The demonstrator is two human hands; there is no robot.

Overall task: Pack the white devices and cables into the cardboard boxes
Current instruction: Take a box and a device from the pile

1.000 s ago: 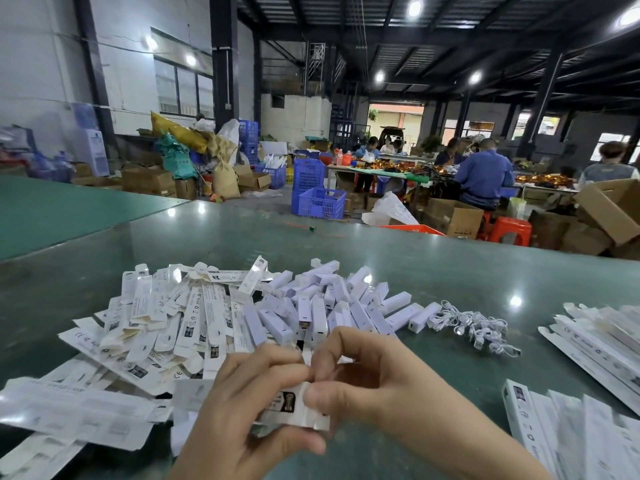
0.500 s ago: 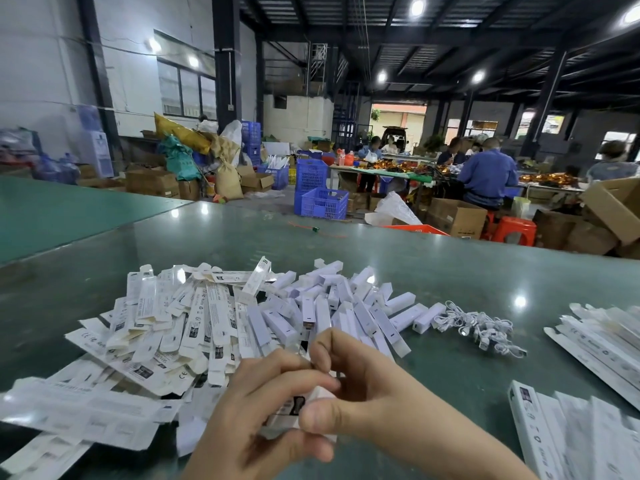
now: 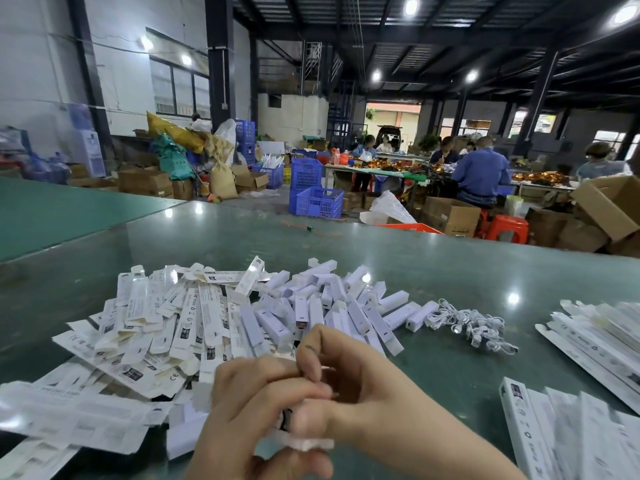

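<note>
Near the bottom centre, my left hand (image 3: 256, 407) and my right hand (image 3: 349, 386) together hold one small white printed box (image 3: 304, 443), fingers curled around it; most of the box is hidden by the hands. Behind them lies a heap of white devices (image 3: 332, 310) on the green table (image 3: 450, 271). A bundle of white cables (image 3: 467, 323) lies to the right of the heap. Flat, unfolded white cartons (image 3: 162, 327) are spread on the left.
More white boxes lie at the right edge (image 3: 595, 337) and in the bottom right corner (image 3: 561, 431). Beyond the table stand blue crates (image 3: 318, 202), cardboard cartons (image 3: 450, 216), red stools (image 3: 507, 228), and several seated people at far tables.
My hands have closed more tightly over the small box and shifted a little lower, so less of it shows. The view has tilted slightly.
</note>
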